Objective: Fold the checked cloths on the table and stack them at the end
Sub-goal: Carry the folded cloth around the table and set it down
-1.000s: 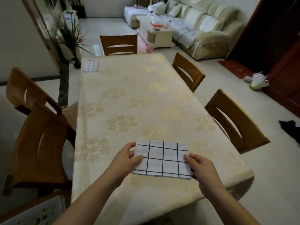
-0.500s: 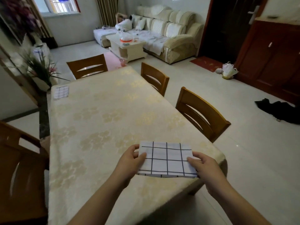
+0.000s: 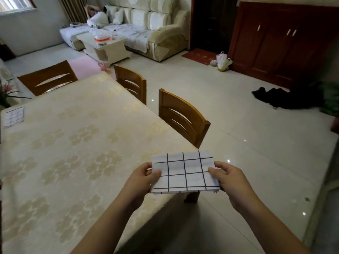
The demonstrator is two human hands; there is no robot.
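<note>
Both-hand grip: left hand and right hand pinch folded checked cloth lower centre, over bench corner. Another folded cloth far left edge. Stacking left, I'd judge.

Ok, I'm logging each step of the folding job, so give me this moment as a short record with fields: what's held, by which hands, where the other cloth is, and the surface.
held item: folded white cloth with dark grid lines, flat, lifted off the table past its near right corner
left hand: pinches the cloth's left edge
right hand: pinches the cloth's right edge
other cloth: second folded checked cloth, lying at the far left corner of the table
surface: long table under a cream floral tablecloth
stacking: not yet done
</note>
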